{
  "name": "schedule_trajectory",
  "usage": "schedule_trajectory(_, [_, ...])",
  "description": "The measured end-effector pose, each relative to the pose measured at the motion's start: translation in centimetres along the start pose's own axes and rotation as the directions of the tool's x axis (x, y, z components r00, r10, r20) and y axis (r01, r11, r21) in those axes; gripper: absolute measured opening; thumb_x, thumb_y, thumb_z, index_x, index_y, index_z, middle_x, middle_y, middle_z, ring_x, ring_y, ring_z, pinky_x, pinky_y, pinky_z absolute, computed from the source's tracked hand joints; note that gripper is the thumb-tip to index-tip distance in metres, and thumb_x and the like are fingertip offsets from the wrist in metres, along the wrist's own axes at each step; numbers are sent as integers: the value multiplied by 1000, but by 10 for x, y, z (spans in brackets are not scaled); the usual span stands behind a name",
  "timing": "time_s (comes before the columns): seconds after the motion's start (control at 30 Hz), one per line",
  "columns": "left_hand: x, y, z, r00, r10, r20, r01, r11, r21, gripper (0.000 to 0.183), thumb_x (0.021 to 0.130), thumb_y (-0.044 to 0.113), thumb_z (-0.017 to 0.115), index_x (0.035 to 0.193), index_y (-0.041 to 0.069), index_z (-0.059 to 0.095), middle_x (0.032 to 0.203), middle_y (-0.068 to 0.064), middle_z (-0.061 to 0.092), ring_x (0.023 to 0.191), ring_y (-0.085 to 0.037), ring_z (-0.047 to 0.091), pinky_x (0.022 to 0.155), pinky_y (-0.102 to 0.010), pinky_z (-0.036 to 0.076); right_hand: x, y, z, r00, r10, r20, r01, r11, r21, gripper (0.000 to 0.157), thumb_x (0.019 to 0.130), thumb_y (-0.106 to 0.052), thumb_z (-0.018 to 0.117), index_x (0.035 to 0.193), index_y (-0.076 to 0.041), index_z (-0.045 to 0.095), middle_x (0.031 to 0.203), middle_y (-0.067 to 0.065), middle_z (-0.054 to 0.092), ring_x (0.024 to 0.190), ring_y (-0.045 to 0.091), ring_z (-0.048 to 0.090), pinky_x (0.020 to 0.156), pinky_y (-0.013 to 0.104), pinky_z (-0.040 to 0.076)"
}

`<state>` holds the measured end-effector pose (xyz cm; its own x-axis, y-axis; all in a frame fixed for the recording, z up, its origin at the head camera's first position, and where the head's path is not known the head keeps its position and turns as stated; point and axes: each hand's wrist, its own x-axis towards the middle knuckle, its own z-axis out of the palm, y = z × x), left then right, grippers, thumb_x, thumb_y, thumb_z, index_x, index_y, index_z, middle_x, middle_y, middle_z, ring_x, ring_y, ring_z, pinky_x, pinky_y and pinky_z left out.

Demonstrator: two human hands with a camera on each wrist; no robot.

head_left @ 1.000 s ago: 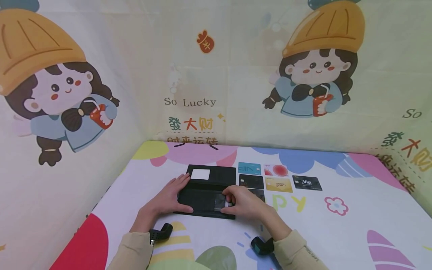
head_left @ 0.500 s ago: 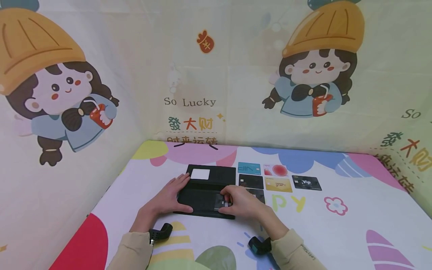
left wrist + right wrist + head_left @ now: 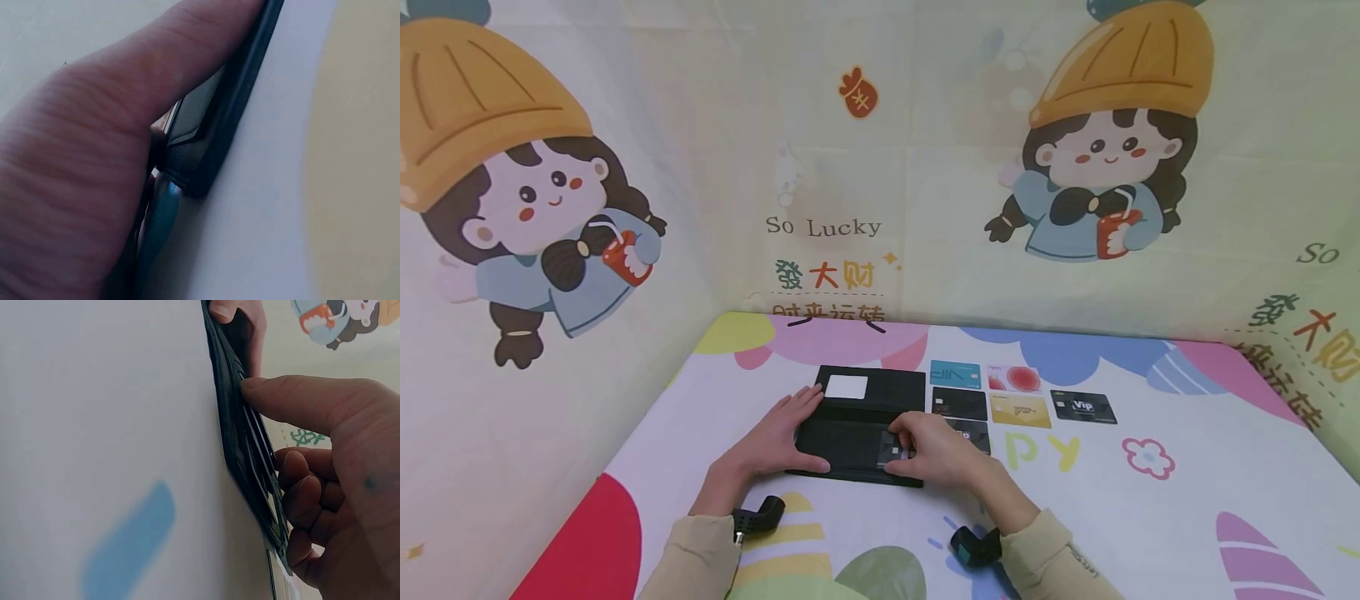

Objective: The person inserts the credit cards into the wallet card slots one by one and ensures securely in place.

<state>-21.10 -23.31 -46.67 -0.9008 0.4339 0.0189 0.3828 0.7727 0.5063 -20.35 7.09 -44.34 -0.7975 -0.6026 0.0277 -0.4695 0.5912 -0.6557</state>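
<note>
Sliding a little to the left over the unfolded black wallet (image 3: 842, 446), your right hand (image 3: 942, 450) is now slightly farther in than one second ago. Between the thumb and the bent fingers it pinches a dark card (image 3: 892, 451), at the right part of the wallet's lower half. From this I judge that the card is going deeper into a pocket; how much remains outside I cannot tell, because your fingers cover it. Your left hand (image 3: 775, 435) has not changed place: it grasps nothing, its fingers are extended at the wallet's left edge, and probably it keeps the wallet steady. To the right of the wallet, the teal VIP card (image 3: 955, 374) and the gold card (image 3: 1021, 411) lie unmoved, so these seem not yet handled.
</note>
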Motion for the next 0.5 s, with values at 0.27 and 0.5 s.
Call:
schedule_trajectory(0.27, [-1, 2, -1, 1000, -6, 1, 6, 1000, -7, 119, 69, 66, 81, 158, 4, 32, 166, -8, 23, 153, -29, 14, 123, -50, 9, 0, 0, 0, 1000, -14, -4, 14, 1000, -19, 45, 84, -26, 84, 120, -5, 66, 85, -6, 54, 79, 13, 53, 69, 25, 51])
schedule_trajectory(0.5, [-1, 3, -2, 1000, -10, 1, 10, 1000, -12, 120, 69, 66, 81, 158, 5, 31, 166, -8, 22, 153, -29, 14, 123, -50, 8, -1, 0, 0, 1000, -18, -6, 18, 999, -31, 44, 85, -27, 83, 119, -5, 66, 85, -6, 54, 79, 13, 53, 69, 26, 50])
